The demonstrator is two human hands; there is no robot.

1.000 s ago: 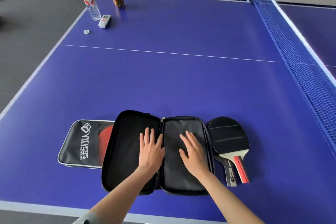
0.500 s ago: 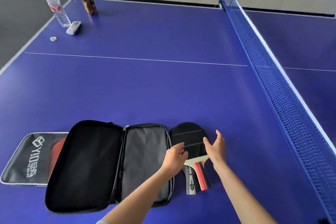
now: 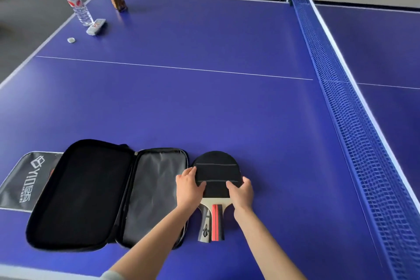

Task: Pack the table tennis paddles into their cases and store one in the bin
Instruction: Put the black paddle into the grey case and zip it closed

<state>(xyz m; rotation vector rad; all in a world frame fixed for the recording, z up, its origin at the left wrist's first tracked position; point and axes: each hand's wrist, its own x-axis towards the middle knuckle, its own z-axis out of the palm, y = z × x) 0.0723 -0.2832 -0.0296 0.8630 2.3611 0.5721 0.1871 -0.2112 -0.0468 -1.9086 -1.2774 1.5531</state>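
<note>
Head view: my left hand (image 3: 190, 186) and right hand (image 3: 241, 191) have left the open case (image 3: 106, 193) and now clasp the stacked paddles (image 3: 216, 179) lying on the bench (image 3: 204, 109) just right of it, so I judge lifting them in comes next

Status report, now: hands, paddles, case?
Left hand and right hand grip stacked paddles by the edges. Open case alongside, empty. Nothing blocks.

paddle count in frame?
3. Two stacked paddles right of the open case, both hands gripping the top blade; two handles show. A third, red one sits in the printed sleeve at left, mostly hidden.
</note>
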